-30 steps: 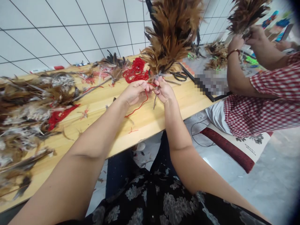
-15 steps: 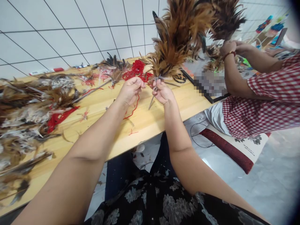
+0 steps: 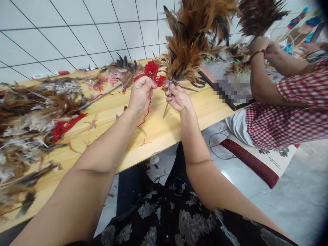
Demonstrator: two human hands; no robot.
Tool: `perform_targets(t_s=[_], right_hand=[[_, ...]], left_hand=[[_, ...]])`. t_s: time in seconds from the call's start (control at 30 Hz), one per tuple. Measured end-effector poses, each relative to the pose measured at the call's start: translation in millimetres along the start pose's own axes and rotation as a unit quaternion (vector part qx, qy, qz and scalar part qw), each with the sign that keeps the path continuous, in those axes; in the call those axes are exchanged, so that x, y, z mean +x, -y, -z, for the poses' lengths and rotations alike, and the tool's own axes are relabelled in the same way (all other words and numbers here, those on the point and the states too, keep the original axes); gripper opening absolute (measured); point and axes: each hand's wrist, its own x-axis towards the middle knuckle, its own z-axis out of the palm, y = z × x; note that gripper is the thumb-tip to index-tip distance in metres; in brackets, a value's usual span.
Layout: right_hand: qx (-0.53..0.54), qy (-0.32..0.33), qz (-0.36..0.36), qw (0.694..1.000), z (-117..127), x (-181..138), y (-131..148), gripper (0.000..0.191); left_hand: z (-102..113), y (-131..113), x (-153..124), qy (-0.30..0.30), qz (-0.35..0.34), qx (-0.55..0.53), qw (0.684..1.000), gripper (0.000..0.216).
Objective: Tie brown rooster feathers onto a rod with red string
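A large brown feather duster [image 3: 186, 51] stands upright above the wooden table, its thin stick pointing down. My right hand [image 3: 179, 97] is closed around the stick and feather ends at its base. To the left, my left hand [image 3: 142, 89] is shut in a pinch, knuckles up, with red yarn [image 3: 148, 112] trailing from it down to the table. A thin strand seems to run from these fingers towards the duster's base, though it is hard to make out. Behind my left hand lies a tangled heap of red yarn [image 3: 151, 69].
Loose feathers [image 3: 30, 119] cover the table's left side, with a red bundle [image 3: 68, 128] among them. Black-handled scissors [image 3: 199, 82] and a black-edged tray [image 3: 234, 106] lie to the right. There a co-worker's hands [image 3: 261, 48] hold another feather duster [image 3: 257, 17]. A tiled wall [image 3: 77, 41] backs the table.
My left hand has turned knuckles up and tightened, moving slightly up and left. My right hand keeps its grip on the duster. The co-worker's duster and hands appear further right and higher.
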Motion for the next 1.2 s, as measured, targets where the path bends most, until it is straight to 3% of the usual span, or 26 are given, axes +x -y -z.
perform_targets(t_s=[0.1, 0.37, 0.63, 1.0, 1.2], right_hand=[[-0.012, 0.003, -0.014, 1.000, -6, -5, 3, 0.016], [-0.037, -0.033, -0.039, 0.998, -17, -17, 10, 0.032], [-0.050, -0.032, -0.026, 0.998, -19, -17, 10, 0.032], [-0.113, 0.083, -0.032, 0.990, -14, -12, -7, 0.023], [-0.137, 0.148, 0.003, 0.979, -4, -3, -13, 0.039]], left_hand=[[0, 0, 2, -0.016, -0.002, -0.020, 1.000, 0.042], [4, -3, 6, -0.001, -0.013, -0.012, 1.000, 0.040], [0, -2, 3, 0.046, -0.019, 0.220, 0.974, 0.021], [-2, 0, 5, 0.018, -0.061, 0.256, 0.965, 0.027], [-2, 2, 3, -0.007, -0.047, 0.224, 0.973, 0.038]])
